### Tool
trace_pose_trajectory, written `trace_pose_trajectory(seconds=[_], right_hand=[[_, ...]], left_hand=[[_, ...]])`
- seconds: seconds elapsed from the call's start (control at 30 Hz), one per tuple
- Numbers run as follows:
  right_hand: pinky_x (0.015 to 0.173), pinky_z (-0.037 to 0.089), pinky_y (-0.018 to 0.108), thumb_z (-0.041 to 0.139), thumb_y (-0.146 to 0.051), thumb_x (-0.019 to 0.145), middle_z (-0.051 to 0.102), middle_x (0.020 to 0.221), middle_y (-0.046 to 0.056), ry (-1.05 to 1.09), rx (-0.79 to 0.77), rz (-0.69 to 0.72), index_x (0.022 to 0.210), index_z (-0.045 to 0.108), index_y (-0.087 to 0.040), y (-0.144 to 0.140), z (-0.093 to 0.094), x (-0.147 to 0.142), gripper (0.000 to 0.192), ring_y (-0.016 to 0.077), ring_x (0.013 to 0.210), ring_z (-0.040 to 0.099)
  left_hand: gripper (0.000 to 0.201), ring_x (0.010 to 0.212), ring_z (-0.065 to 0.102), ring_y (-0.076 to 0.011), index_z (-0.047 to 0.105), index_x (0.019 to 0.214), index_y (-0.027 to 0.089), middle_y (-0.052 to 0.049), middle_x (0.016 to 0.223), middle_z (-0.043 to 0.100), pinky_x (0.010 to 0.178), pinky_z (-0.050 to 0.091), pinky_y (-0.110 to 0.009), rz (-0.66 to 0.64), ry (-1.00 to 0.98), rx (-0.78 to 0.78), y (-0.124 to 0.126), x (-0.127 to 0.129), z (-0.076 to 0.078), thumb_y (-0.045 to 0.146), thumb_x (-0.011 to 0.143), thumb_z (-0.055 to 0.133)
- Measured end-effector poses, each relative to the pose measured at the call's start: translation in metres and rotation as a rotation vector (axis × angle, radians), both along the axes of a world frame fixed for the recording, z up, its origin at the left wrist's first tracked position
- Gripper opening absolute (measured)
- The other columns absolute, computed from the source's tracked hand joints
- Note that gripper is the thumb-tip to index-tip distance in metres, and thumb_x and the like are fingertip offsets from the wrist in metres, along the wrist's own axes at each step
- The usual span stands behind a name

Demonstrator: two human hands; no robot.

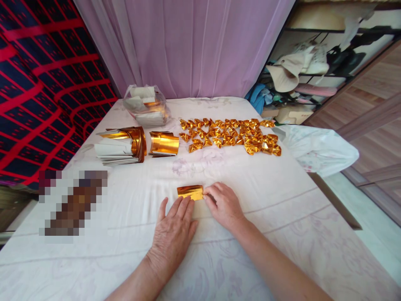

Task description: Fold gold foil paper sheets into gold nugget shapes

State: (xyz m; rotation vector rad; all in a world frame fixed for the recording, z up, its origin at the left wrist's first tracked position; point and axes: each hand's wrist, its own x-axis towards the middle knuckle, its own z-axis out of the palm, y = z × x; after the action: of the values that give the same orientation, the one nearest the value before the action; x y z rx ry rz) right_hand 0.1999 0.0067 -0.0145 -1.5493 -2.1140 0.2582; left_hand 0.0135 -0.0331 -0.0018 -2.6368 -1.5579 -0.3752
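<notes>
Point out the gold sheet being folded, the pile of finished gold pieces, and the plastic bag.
gold sheet (189, 192), head view, its middle.
pile of finished gold pieces (230, 134), head view, centre of spread.
plastic bag (145, 106), head view, front wall.

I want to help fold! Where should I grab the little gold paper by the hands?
Probably pinch the gold paper by its far long edge, coming from the table's far side. It lies flat, the left hand covers its near edge and the right hand holds its right end.
</notes>
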Motion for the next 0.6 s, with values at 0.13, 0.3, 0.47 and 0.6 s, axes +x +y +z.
trace_pose_trajectory(seconds=[0.13, 0.3, 0.47, 0.6], right_hand=[[0.074, 0.040, 0.029, 0.058, -0.016, 0.087, 0.063, 0.083, 0.002, 0.014, 0.003, -0.004, 0.084, 0.064, -0.021, 0.001, -0.001, 0.000, 0.008, 0.0179, 0.081, 0.057], [0.075, 0.039, 0.029, 0.061, -0.016, 0.086, 0.062, 0.082, 0.002, -0.007, 0.027, -0.027, 0.084, 0.064, -0.021, 0.000, -0.002, -0.002, 0.006, 0.0183, 0.082, 0.057], [0.074, 0.039, 0.029, 0.060, -0.017, 0.087, 0.063, 0.083, 0.002, -0.027, 0.036, -0.021, 0.085, 0.065, -0.022, 0.000, -0.004, -0.001, 0.007, 0.0181, 0.082, 0.057], [0.074, 0.039, 0.029, 0.060, -0.017, 0.086, 0.063, 0.083, 0.002, -0.032, 0.040, -0.032, 0.085, 0.065, -0.022, 0.000, -0.003, -0.001, 0.007, 0.0184, 0.082, 0.057]], left_hand=[[0.038, 0.119, 0.057, -0.0276, 0.059, 0.130, 0.028, -0.007, 0.129, 0.064, 0.108, 0.032, -0.055, -0.004, 0.035, -0.073, 0.004, 0.005, 0.007, 0.039, 0.095, 0.050], [0.043, 0.118, 0.056, -0.0284, 0.058, 0.132, 0.028, -0.007, 0.129, 0.063, 0.107, 0.032, -0.058, 0.004, 0.069, -0.103, 0.007, 0.008, 0.009, 0.046, 0.093, 0.052], [0.042, 0.121, 0.055, -0.0260, 0.060, 0.129, 0.022, -0.007, 0.132, 0.063, 0.110, 0.029, -0.052, -0.033, 0.053, -0.037, 0.003, -0.005, 0.005, 0.046, 0.097, 0.045], [0.042, 0.125, 0.053, -0.0276, 0.061, 0.128, 0.021, -0.007, 0.133, 0.063, 0.111, 0.028, -0.050, -0.057, 0.077, 0.025, -0.001, -0.022, 0.002, 0.044, 0.097, 0.044]])
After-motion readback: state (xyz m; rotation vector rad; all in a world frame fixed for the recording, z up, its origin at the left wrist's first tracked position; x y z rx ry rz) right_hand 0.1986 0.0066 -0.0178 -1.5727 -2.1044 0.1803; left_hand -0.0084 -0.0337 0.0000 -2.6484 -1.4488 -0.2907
